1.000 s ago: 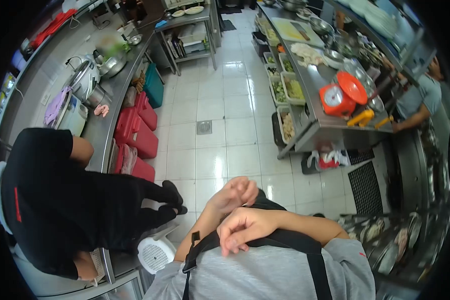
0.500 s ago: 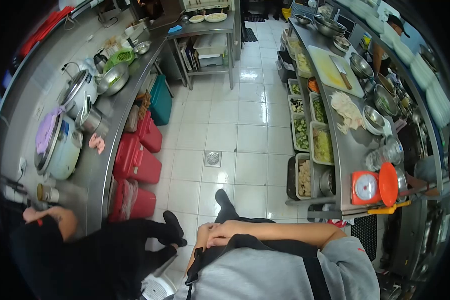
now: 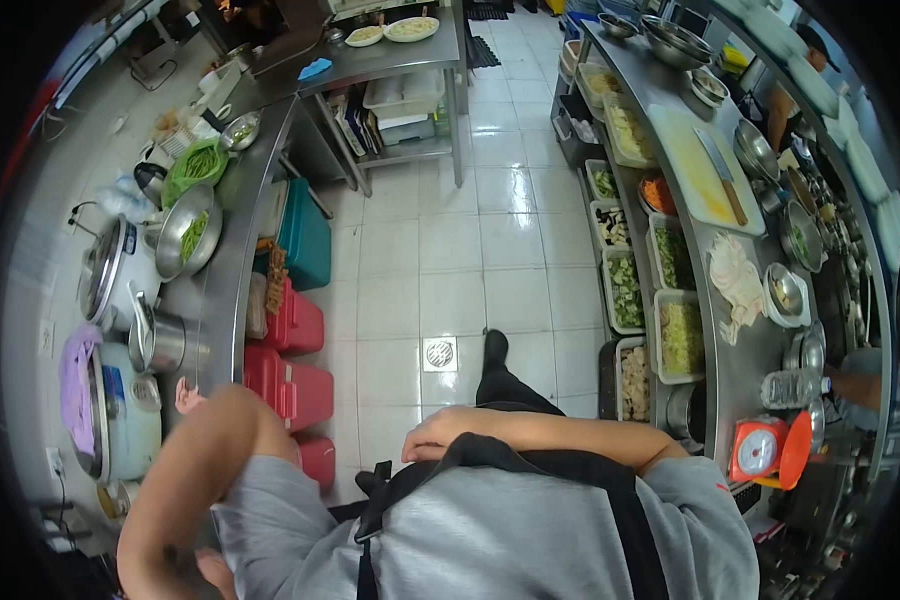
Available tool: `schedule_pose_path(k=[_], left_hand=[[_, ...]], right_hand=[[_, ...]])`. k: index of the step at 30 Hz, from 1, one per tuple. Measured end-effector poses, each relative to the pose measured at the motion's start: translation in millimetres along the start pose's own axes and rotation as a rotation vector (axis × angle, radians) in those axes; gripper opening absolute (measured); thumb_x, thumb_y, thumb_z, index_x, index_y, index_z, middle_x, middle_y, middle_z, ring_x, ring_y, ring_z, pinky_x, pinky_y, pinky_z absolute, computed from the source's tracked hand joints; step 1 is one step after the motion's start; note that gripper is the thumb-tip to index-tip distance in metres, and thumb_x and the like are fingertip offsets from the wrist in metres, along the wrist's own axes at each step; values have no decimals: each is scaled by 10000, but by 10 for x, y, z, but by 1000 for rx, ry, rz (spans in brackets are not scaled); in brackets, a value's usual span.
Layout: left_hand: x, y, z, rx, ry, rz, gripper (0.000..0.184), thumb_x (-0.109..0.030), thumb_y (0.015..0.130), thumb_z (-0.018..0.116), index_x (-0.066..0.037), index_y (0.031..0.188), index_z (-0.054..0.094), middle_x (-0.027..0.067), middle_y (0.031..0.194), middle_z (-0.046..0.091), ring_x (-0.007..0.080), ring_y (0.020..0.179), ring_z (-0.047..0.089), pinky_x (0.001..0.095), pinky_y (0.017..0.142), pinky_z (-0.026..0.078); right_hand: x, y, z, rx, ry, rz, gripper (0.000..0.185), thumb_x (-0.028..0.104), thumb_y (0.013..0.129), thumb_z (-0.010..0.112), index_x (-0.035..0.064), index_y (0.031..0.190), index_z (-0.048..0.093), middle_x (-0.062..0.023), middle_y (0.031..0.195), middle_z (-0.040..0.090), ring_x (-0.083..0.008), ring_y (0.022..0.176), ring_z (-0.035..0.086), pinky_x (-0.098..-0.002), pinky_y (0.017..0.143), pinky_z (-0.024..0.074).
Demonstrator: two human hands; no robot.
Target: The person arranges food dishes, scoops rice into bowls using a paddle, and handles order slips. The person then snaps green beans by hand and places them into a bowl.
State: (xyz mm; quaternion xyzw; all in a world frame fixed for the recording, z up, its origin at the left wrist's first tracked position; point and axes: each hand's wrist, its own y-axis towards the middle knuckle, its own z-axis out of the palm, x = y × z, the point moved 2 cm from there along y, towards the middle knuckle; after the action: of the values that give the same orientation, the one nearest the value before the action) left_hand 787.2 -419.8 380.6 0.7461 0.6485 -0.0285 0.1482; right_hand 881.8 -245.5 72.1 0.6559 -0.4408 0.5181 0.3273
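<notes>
A broad black strap [image 3: 535,466] arches left to right over a kitchen worker's gray T-shirt [image 3: 500,545], just beside the loosely bent right hand [image 3: 433,432]; its grip cannot be told, nor the left hand's. Red bins [image 3: 305,390] flank the left, an orange scale [image 3: 755,450] the right. The strap looks plain and dull.

Txt log: I'm making out no readable wording, brand or no. anywhere. Red scale [image 3: 740,464], my R side, is showing a white dial [image 3: 758,447]; its markings are coming out too sm. to read. Pale cooker [image 3: 140,430], L side, is bearing a blue label [image 3: 116,395], print too blurred to read. My R sleeve [image 3: 705,515] is carrying a sm. red mark [image 3: 722,487]; I'm not resolving it as letters or logo.
</notes>
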Motion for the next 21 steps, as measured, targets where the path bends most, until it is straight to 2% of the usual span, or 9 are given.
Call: schedule_pose_path(k=[2, 4, 5, 8, 9, 12, 15, 17, 21], left_hand=[[348, -178, -147, 131, -39, -143, 193, -183, 867, 497, -32, 804, 598, 39, 746, 583, 152, 644, 588, 284, 522, 477], [727, -487, -281, 158, -59, -213, 185, -180, 864, 509, -33, 806, 604, 41, 744, 586, 155, 642, 589, 287, 516, 477], [904, -672, -336, 157, -67, -234, 181, -178, 862, 514, -33, 807, 606, 42, 742, 587, 156, 640, 590, 289, 514, 477], [1343, -1236, -450, 134, -93, -322, 169, -173, 858, 532, -33, 809, 614, 45, 738, 591, 160, 636, 592, 294, 506, 477], [1446, -1418, -504, 117, -106, -347, 165, -172, 856, 538, -33, 810, 617, 46, 736, 593, 161, 635, 593, 296, 503, 478], [1722, -1994, -660, 38, -157, -433, 154, -167, 851, 556, -34, 813, 625, 50, 732, 597, 165, 631, 595, 300, 495, 478], [1900, -2590, -714, -49, -204, -499, 144, -162, 846, 574, -34, 816, 632, 53, 728, 600, 169, 627, 597, 305, 487, 478], [1989, -3019, -733, -127, -251, -532, 137, -158, 843, 586, -35, 818, 638, 55, 725, 603, 172, 625, 598, 308, 482, 478], [2135, -3909, -621, -372, -469, -596, 124, -152, 837, 610, -35, 821, 648, 60, 719, 608, 177, 619, 601, 315, 471, 479]], right_hand=[[-150, 196, -419, 20, -32, -39, 294, 274, 923, 466, 41, 997, 631, -147, 939, 671, -333, 890, 625, -388, 780, 485], [-270, 406, -883, 17, -74, -53, 296, 278, 918, 475, 34, 991, 626, -146, 932, 671, -341, 892, 623, -391, 776, 484], [-310, 508, -1125, -2, -107, -90, 279, 272, 875, 526, 30, 972, 626, -147, 916, 670, -347, 882, 624, -395, 767, 489], [-290, 757, -1807, -12, -178, -149, 271, 258, 821, 575, 35, 964, 632, -152, 902, 668, -345, 868, 625, -406, 756, 492], [-253, 832, -2017, 42, -220, -126, 272, 237, 916, 465, 31, 976, 631, -141, 935, 658, -310, 893, 620, -388, 794, 487], [-457, 1245, -2370, 227, -338, -146, 232, 201, 768, 596, 33, 924, 630, -154, 889, 660, -354, 874, 620, -426, 741, 492], [-585, 1663, -2694, 193, -250, -225, 213, 190, 758, 594, 35, 901, 628, -156, 872, 658, -364, 857, 620, -432, 725, 494], [-689, 1966, -2955, 220, -266, -204, 213, 194, 755, 596, 43, 901, 632, -155, 859, 659, -367, 836, 622, -434, 720, 496], [-961, 2710, -3443, 162, -341, -199, 216, 226, 786, 588, 44, 891, 635, -166, 839, 656, -376, 803, 621, -439, 724, 493]])
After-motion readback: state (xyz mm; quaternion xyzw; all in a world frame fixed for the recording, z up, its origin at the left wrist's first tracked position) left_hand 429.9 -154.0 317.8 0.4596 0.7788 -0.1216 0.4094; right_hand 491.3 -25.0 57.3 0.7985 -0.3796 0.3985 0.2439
